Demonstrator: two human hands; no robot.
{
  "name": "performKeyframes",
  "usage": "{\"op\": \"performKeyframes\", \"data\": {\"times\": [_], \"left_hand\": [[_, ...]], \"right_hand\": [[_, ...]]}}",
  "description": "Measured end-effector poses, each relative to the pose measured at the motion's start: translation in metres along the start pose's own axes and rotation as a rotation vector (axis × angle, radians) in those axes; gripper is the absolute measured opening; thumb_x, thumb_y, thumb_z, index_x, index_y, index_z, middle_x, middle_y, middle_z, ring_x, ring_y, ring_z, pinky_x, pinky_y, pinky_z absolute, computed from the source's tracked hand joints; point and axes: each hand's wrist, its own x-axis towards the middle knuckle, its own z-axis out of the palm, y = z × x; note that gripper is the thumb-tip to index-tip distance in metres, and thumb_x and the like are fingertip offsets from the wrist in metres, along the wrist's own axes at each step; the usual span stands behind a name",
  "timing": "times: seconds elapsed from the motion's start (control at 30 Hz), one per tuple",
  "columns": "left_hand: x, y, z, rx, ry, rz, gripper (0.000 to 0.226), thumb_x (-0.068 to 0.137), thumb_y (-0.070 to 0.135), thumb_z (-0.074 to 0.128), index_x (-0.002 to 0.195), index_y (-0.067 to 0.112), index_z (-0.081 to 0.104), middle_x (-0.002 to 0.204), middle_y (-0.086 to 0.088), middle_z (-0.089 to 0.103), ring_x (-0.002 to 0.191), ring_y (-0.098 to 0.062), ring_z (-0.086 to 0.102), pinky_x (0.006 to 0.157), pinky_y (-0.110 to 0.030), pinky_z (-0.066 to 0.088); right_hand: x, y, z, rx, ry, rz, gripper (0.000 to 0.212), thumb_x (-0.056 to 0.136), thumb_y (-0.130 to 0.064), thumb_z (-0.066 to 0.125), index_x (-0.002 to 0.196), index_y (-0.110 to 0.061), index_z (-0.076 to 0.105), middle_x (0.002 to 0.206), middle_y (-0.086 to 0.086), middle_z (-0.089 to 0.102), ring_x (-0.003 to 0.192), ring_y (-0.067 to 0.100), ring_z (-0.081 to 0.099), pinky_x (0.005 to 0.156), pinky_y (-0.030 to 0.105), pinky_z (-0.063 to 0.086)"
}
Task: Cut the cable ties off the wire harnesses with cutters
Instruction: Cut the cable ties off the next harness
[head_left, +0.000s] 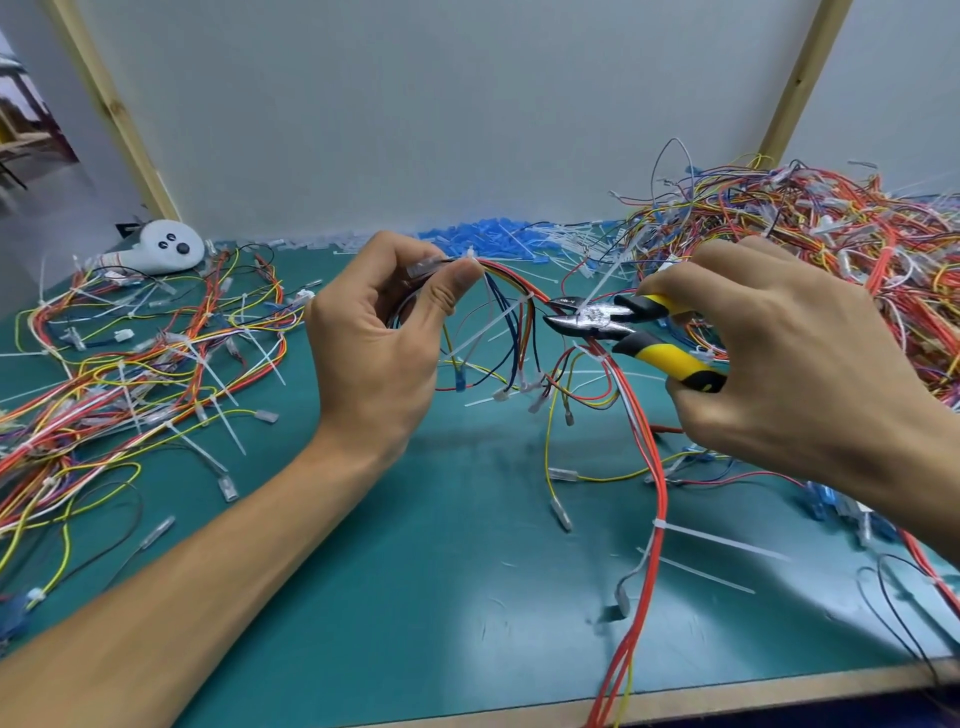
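My left hand (384, 332) pinches a wire harness (511, 291) between thumb and fingers and holds it up above the green mat. The harness arcs to the right and hangs down past the front edge, its red wires (652, 457) bound by white cable ties (658, 524). My right hand (789, 374) grips yellow-and-black cutters (623, 325). Their jaws are slightly apart, with the tips right beside a white cable tie (527, 300) on the harness.
A large heap of tied harnesses (810, 228) fills the back right. Loose harnesses (130, 364) lie at the left beside a white handheld device (169, 247). Cut white ties and blue pieces (498, 234) lie along the back wall. The green mat (441, 571) ends at a wooden edge.
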Motion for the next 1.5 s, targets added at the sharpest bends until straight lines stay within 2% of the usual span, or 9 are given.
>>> {"op": "performKeyframes", "data": {"times": [0.17, 0.37, 0.43, 0.5, 0.6, 0.8, 1.0, 1.23, 1.5], "left_hand": [[0.0, -0.001, 0.0, 0.0, 0.001, 0.0, 0.018, 0.093, 0.017, 0.077, 0.088, 0.006, 0.064, 0.075, 0.002, 0.06, 0.068, -0.012, 0.057, 0.066, -0.017, 0.046], [0.0, -0.001, 0.002, -0.007, -0.028, 0.023, 0.018, 0.094, 0.02, 0.076, 0.086, 0.011, 0.063, 0.072, 0.002, 0.059, 0.066, -0.032, 0.059, 0.06, -0.025, 0.047], [0.0, -0.003, 0.001, 0.0, -0.03, 0.021, 0.019, 0.093, 0.022, 0.077, 0.085, 0.01, 0.064, 0.07, 0.002, 0.059, 0.064, -0.031, 0.059, 0.059, -0.03, 0.047], [0.001, -0.005, 0.001, 0.012, -0.03, 0.0, 0.02, 0.093, 0.022, 0.078, 0.084, 0.01, 0.064, 0.069, 0.005, 0.059, 0.061, -0.02, 0.059, 0.059, -0.031, 0.047], [0.003, -0.009, -0.001, 0.0, -0.014, -0.036, 0.021, 0.093, 0.023, 0.077, 0.085, 0.009, 0.064, 0.07, 0.003, 0.058, 0.063, -0.01, 0.057, 0.059, -0.03, 0.046], [0.005, -0.01, -0.001, -0.006, -0.005, -0.046, 0.02, 0.094, 0.022, 0.077, 0.086, 0.009, 0.065, 0.071, -0.003, 0.06, 0.064, -0.012, 0.055, 0.061, -0.031, 0.047], [0.005, -0.008, -0.002, 0.005, -0.015, -0.032, 0.019, 0.094, 0.022, 0.076, 0.085, 0.01, 0.064, 0.073, -0.001, 0.061, 0.067, -0.018, 0.056, 0.061, -0.025, 0.046], [0.003, -0.009, -0.001, 0.02, -0.021, -0.012, 0.019, 0.095, 0.024, 0.076, 0.086, 0.012, 0.065, 0.073, -0.002, 0.061, 0.068, -0.037, 0.058, 0.061, -0.039, 0.047], [0.003, -0.007, -0.001, 0.002, -0.019, -0.044, 0.018, 0.094, 0.026, 0.076, 0.082, 0.024, 0.062, 0.068, 0.015, 0.06, 0.066, -0.017, 0.058, 0.063, -0.037, 0.049]], "right_hand": [[0.001, 0.003, 0.002, 0.007, 0.028, -0.032, 0.048, 0.071, -0.03, 0.059, 0.115, -0.012, 0.068, 0.098, 0.007, 0.062, 0.09, 0.035, 0.053, 0.07, 0.043, 0.046], [0.001, 0.011, 0.011, 0.291, 0.098, -0.009, 0.015, 0.064, -0.01, 0.055, 0.068, -0.005, 0.042, 0.056, 0.006, 0.032, 0.058, 0.028, 0.023, 0.049, 0.038, 0.027], [0.004, 0.02, 0.015, 0.299, 0.083, 0.005, 0.013, 0.064, -0.011, 0.056, 0.073, -0.002, 0.052, 0.058, 0.01, 0.041, 0.056, 0.031, 0.03, 0.051, 0.038, 0.029], [0.005, 0.022, 0.015, 0.295, 0.017, 0.024, 0.043, 0.063, -0.013, 0.056, 0.104, -0.005, 0.07, 0.078, 0.008, 0.062, 0.067, 0.03, 0.046, 0.058, 0.033, 0.034], [0.005, 0.017, 0.015, 0.372, -0.054, 0.049, 0.082, 0.061, -0.016, 0.06, 0.143, -0.023, 0.057, 0.109, -0.006, 0.06, 0.089, 0.012, 0.05, 0.074, 0.029, 0.039], [0.005, 0.011, 0.014, 0.427, -0.046, 0.06, 0.04, 0.06, -0.02, 0.061, 0.1, -0.019, 0.064, 0.088, 0.006, 0.065, 0.081, 0.033, 0.053, 0.072, 0.042, 0.047], [0.003, 0.016, 0.017, 0.396, -0.092, 0.092, 0.058, 0.059, -0.021, 0.064, 0.118, -0.021, 0.066, 0.103, 0.001, 0.066, 0.09, 0.024, 0.056, 0.08, 0.045, 0.05], [0.002, 0.011, 0.013, 0.256, -0.088, 0.033, 0.065, 0.064, -0.027, 0.062, 0.129, -0.021, 0.064, 0.111, -0.003, 0.065, 0.102, 0.026, 0.058, 0.086, 0.048, 0.052], [0.002, 0.012, 0.016, 0.153, 0.055, -0.061, 0.044, 0.077, -0.032, 0.055, 0.115, -0.014, 0.068, 0.098, 0.001, 0.065, 0.089, 0.027, 0.056, 0.071, 0.04, 0.049]]}}
